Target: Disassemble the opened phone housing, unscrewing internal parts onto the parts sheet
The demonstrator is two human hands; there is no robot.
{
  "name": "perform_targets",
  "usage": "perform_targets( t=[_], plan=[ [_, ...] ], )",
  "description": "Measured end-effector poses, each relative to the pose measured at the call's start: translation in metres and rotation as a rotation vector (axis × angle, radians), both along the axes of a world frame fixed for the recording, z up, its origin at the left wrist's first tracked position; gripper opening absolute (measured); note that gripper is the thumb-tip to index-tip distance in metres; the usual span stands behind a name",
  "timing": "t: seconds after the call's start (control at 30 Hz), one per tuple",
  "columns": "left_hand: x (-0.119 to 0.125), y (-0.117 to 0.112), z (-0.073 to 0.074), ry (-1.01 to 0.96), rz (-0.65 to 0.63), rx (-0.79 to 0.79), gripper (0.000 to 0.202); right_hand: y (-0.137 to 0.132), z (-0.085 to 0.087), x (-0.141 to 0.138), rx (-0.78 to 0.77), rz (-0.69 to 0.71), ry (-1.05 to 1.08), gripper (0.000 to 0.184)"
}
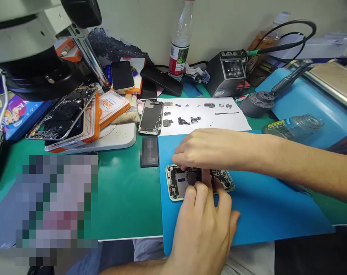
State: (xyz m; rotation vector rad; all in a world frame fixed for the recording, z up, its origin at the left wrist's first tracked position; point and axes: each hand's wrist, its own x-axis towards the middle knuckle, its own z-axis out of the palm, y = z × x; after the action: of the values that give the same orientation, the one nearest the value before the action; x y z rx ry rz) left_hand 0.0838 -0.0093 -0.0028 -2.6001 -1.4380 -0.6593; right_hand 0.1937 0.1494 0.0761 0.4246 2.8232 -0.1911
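Note:
An opened phone (176, 184) with its inner parts bare lies on a blue mat (262, 208) in front of me. My right hand (210, 149) reaches in from the right; its fingers curl down onto the phone's far edge. From below, my left hand (203, 225) rests on the phone's middle, with fingertips pressed together on a dark part there. What they pinch is hidden. Both hands cover most of the phone's right half.
Behind the mat, a white sheet (236, 120) carries several small removed parts, and a phone frame (150, 117) lies at its left. A dark flat piece (149, 152) sits on the green table. A microscope (33, 46), stacked phones (70, 114), soldering station (225, 72), water bottle (180, 38) and glass bottle (299, 124) stand around.

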Motion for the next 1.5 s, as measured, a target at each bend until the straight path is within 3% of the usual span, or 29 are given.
perform_targets(
  t=[0.2,0.27,0.37,0.4,0.5,0.6,0.77,0.97,1.13,1.3,1.43,1.5],
  plan=[
    [-0.004,0.002,0.000,0.003,-0.059,-0.001,0.044,-0.006,0.012,0.010,0.017,-0.141,0.117,0.013],
    [-0.007,0.003,-0.001,-0.010,-0.066,0.010,0.046,-0.013,0.022,0.035,0.087,-0.311,0.216,0.010],
    [-0.014,0.006,-0.004,-0.046,-0.114,0.014,0.045,-0.042,0.035,0.095,0.298,-0.698,0.375,0.047],
    [-0.017,0.007,-0.005,-0.067,-0.120,0.013,0.045,-0.057,0.035,0.117,0.366,-0.815,0.418,0.048],
    [-0.025,0.010,-0.009,-0.094,-0.128,-0.023,0.045,-0.104,0.020,0.170,0.467,-1.026,0.438,0.031],
    [-0.030,0.014,-0.012,-0.075,-0.126,-0.060,0.050,-0.144,-0.006,0.194,0.481,-1.061,0.419,0.028],
    [-0.038,0.026,-0.017,-0.014,-0.177,0.009,0.053,-0.174,-0.036,0.195,0.533,-1.008,0.408,0.034],
    [-0.048,0.038,-0.024,0.092,-0.291,0.052,0.058,-0.166,-0.050,0.191,0.566,-1.012,0.367,0.038],
    [-0.047,0.037,-0.028,0.057,-0.263,0.025,0.057,-0.151,-0.047,0.199,0.554,-1.103,0.363,0.043],
    [-0.041,0.032,-0.027,-0.036,-0.215,-0.035,0.055,-0.134,-0.039,0.205,0.544,-0.958,0.272,0.057],
    [-0.035,0.027,-0.026,-0.152,-0.152,-0.097,0.042,-0.124,-0.029,0.190,0.397,-1.219,0.296,0.044],
    [-0.033,0.025,-0.026,-0.226,-0.128,-0.105,0.037,-0.121,-0.022,0.179,0.402,-1.302,0.312,0.037]
  ],
)
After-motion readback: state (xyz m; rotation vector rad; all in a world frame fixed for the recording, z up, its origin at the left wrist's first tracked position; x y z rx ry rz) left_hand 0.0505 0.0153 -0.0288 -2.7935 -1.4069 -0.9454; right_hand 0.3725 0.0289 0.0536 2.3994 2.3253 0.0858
